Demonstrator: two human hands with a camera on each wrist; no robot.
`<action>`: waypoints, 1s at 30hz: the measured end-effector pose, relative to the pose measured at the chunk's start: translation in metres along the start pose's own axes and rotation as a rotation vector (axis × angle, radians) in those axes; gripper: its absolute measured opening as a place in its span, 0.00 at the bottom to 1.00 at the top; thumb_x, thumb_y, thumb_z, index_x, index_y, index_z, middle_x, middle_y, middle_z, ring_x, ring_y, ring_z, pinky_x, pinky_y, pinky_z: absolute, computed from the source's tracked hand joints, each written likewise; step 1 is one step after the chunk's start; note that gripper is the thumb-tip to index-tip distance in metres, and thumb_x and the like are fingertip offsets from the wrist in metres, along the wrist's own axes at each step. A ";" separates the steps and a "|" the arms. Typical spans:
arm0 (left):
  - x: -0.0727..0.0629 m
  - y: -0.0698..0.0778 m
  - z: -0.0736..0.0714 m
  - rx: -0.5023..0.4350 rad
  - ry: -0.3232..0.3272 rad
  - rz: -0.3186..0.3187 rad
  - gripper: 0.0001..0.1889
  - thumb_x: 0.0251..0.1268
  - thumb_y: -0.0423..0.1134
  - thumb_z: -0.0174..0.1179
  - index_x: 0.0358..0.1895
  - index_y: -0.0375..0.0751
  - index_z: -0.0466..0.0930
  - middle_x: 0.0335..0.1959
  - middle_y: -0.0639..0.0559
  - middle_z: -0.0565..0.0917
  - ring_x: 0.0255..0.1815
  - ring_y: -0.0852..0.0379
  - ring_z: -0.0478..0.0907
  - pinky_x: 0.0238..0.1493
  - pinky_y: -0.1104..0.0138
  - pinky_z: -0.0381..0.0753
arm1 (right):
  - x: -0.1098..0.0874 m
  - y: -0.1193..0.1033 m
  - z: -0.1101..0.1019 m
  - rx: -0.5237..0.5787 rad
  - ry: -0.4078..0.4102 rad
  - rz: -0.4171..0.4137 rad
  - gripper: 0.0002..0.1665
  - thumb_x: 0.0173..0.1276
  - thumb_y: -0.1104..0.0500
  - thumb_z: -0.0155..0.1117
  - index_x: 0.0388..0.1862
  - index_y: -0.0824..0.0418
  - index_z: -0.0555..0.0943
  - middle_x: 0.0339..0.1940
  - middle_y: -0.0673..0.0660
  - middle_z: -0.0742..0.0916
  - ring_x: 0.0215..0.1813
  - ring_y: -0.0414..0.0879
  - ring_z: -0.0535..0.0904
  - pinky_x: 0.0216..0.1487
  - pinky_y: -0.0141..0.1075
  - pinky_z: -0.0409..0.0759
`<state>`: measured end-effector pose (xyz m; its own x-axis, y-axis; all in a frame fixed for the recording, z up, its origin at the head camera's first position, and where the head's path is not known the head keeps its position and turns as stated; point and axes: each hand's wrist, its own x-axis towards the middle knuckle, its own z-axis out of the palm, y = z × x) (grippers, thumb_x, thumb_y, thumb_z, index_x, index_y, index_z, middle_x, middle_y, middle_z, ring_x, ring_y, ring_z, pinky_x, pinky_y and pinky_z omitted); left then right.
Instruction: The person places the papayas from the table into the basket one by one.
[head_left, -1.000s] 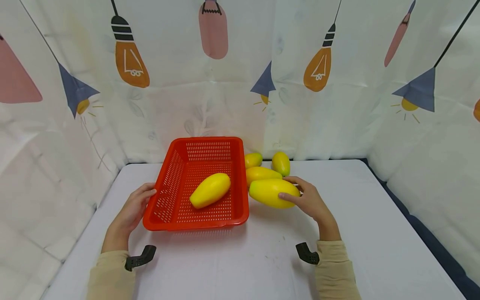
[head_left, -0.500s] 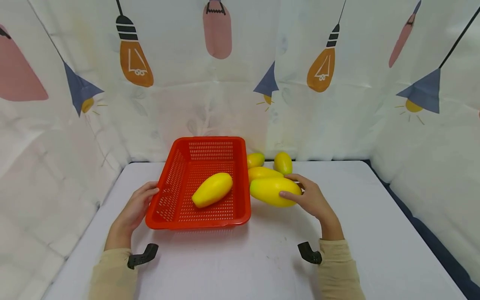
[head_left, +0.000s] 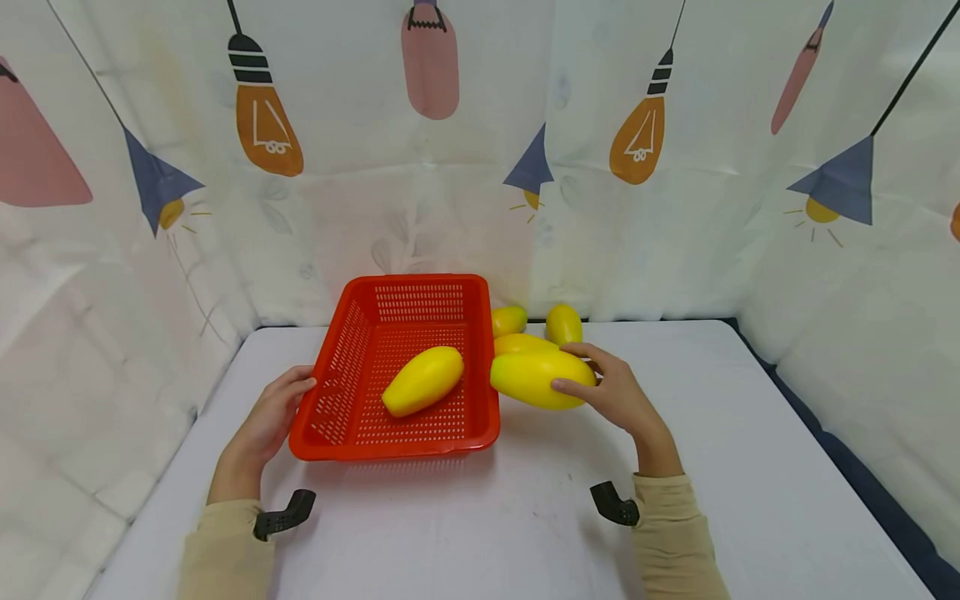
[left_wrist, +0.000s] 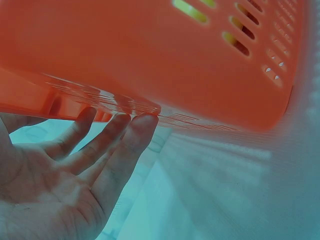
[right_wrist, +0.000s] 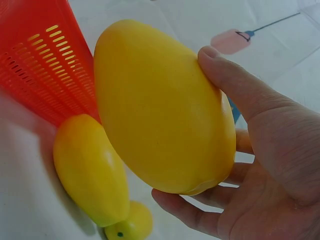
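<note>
Your right grip holds a fruit; your left grip, outstretched, touches the basket, whose inner fruit only the head view shows whole.

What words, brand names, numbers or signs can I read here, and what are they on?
None can be read.
Cloth backdrop: printed bulbs and lamps, no lettering seen.
Red plastic basket and the yellow papaya-like fruit in the right hand: no label seen.
Black wrist pieces: any marking is too small to read.
</note>
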<state>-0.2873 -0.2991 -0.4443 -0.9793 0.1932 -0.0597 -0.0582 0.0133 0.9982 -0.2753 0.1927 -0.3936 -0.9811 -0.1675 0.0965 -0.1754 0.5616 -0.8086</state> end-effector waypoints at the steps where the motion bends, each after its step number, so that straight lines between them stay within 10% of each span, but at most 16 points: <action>1: 0.000 0.000 0.000 0.000 0.000 0.002 0.14 0.77 0.46 0.44 0.58 0.48 0.70 0.45 0.63 0.80 0.44 0.65 0.80 0.45 0.71 0.80 | 0.000 -0.001 0.000 0.002 -0.001 -0.006 0.37 0.57 0.40 0.71 0.64 0.47 0.73 0.63 0.55 0.78 0.52 0.53 0.76 0.48 0.39 0.79; 30: 0.001 -0.002 0.000 0.005 0.007 0.011 0.14 0.77 0.46 0.45 0.57 0.48 0.71 0.44 0.63 0.80 0.43 0.65 0.80 0.45 0.72 0.80 | 0.008 -0.026 0.016 0.039 -0.040 -0.071 0.36 0.58 0.43 0.71 0.65 0.50 0.73 0.64 0.56 0.77 0.56 0.53 0.76 0.55 0.46 0.81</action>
<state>-0.2880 -0.2995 -0.4466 -0.9813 0.1864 -0.0489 -0.0467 0.0159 0.9988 -0.2770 0.1639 -0.3816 -0.9621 -0.2390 0.1316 -0.2405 0.5150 -0.8228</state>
